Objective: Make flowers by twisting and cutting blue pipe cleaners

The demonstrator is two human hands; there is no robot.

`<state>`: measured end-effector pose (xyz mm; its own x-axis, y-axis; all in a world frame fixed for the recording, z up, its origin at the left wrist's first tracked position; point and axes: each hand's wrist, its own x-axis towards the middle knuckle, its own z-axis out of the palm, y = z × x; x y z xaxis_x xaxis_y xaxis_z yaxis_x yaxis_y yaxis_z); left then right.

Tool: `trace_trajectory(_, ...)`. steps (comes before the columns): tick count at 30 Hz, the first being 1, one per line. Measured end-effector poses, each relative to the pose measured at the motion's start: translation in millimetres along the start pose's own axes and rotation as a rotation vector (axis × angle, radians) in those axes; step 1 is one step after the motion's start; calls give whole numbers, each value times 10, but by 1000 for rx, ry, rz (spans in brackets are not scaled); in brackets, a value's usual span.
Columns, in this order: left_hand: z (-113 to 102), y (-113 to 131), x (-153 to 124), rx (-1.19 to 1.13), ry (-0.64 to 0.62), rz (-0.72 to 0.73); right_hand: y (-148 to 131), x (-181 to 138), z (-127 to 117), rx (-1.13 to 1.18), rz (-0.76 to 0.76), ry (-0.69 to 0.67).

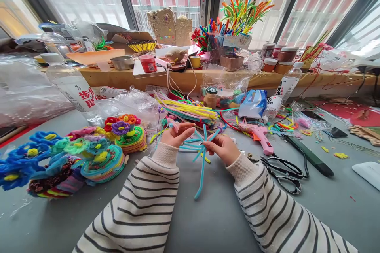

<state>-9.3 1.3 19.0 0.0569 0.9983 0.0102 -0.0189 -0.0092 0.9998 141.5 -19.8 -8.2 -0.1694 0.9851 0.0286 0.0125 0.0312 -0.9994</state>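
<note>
Both my hands hold a bunch of light-blue pipe cleaners (pixel 202 154) above the grey table (pixel 208 213). My left hand (pixel 177 134) is closed, pinching the bunch from the left. My right hand (pixel 221 147) is closed on it from the right, with one strand sticking up between thumb and finger. A long strand hangs down toward me. Both arms wear striped sleeves.
Finished pipe-cleaner flower coasters (pixel 101 158) pile at the left, with a water bottle (pixel 74 87) behind. Loose coloured pipe cleaners (pixel 190 108) lie ahead. A pink glue gun (pixel 259 136), black scissors (pixel 285 172) and a phone (pixel 335 131) sit right. A cluttered wooden shelf (pixel 184 77) runs along the windows.
</note>
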Motion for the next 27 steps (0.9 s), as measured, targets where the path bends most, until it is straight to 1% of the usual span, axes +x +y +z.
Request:
trace_trajectory(2, -18, 15, 1, 4, -58, 25, -2, -25, 24, -48, 12, -72)
trace_trajectory(4, -18, -2, 6, 15, -96, 24, -1, -40, 34, -51, 14, -104)
trace_trajectory(9, -37, -93, 57, -74, -169, -25, -4, -46, 11, 27, 7, -92)
trace_trajectory(15, -82, -142, 147, -113, -249, -130, 12, -43, 0, 125, -17, -137)
trace_trajectory(19, -68, -161, 180, -119, -257, -170, 26, -33, -3, 123, -9, -122)
trace_trajectory(22, -51, -139, 177, -168, -205, -184, 35, -24, -6, 70, 3, -64)
trace_trajectory(25, -42, -78, 141, -151, -143, -125, 48, -22, 0, -14, 22, -50)
trace_trajectory(27, -37, -40, 109, -66, -174, -78, 57, -28, 10, -53, 39, -88)
